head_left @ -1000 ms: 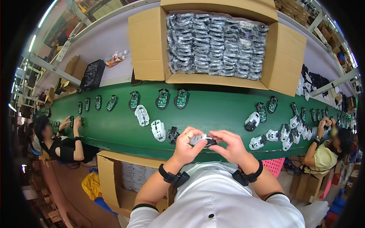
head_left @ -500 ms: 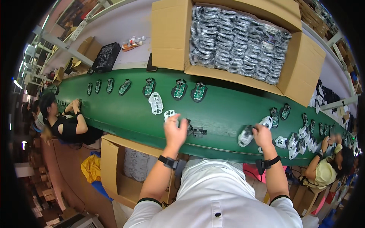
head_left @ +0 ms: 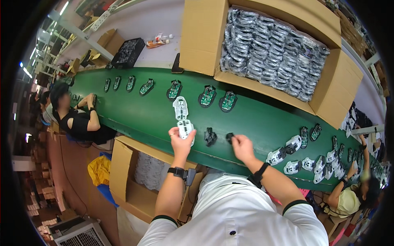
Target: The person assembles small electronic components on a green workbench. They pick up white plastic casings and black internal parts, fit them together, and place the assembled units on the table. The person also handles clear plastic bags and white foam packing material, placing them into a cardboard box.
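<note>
My left hand (head_left: 180,144) is closed on a white plastic mouse shell (head_left: 185,128), its inner side facing up. Just beyond lies a second white shell (head_left: 180,107), its end close to the held one. The fingers of my right hand (head_left: 243,148) pinch a small black plastic part (head_left: 230,137) over the green work surface. Between my hands lies another black plastic part (head_left: 210,137). Farther off are mouse bases with green circuit boards (head_left: 207,96). To the right of my right hand, white-and-black mouse shells (head_left: 276,156) rest near the edge.
An open cardboard box (head_left: 201,37) of wrapped mouse parts stands at the back. Another carton (head_left: 122,174) sits below the near edge at left. Co-workers sit at the left (head_left: 78,119) and right (head_left: 349,192). A black phone (head_left: 177,64) lies near the far edge.
My left hand has closed on the nearer white shell. My right hand has left the shells at the right and moved left, now holding a black part. The whole view has shifted.
</note>
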Demonstrator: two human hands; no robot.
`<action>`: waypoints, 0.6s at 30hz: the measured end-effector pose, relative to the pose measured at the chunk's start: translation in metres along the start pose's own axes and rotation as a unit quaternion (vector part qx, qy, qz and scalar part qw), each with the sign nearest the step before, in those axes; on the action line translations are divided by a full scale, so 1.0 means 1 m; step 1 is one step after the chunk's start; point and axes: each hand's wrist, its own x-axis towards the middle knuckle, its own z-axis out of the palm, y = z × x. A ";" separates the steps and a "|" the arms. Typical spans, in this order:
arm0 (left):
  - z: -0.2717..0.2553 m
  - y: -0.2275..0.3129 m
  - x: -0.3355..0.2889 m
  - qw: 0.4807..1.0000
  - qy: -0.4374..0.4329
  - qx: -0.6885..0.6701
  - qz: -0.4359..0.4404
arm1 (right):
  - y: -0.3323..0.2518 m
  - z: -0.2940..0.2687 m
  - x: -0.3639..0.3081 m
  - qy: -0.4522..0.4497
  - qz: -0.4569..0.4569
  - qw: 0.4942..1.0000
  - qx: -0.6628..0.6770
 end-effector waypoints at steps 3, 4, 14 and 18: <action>-0.015 0.007 -0.016 0.993 -0.010 -0.112 -0.048 | 0.026 -0.022 -0.007 0.071 0.031 0.977 -0.200; -0.018 0.004 -0.023 0.986 -0.021 -0.153 -0.059 | 0.017 -0.032 -0.008 0.051 -0.040 0.978 -0.198; 0.023 0.065 -0.063 0.942 -0.241 -0.211 -0.103 | 0.006 -0.063 0.024 -0.128 -0.185 0.960 -0.165; 0.032 0.072 -0.071 0.958 -0.240 -0.145 -0.051 | -0.042 -0.065 0.010 -0.097 -0.159 0.975 0.121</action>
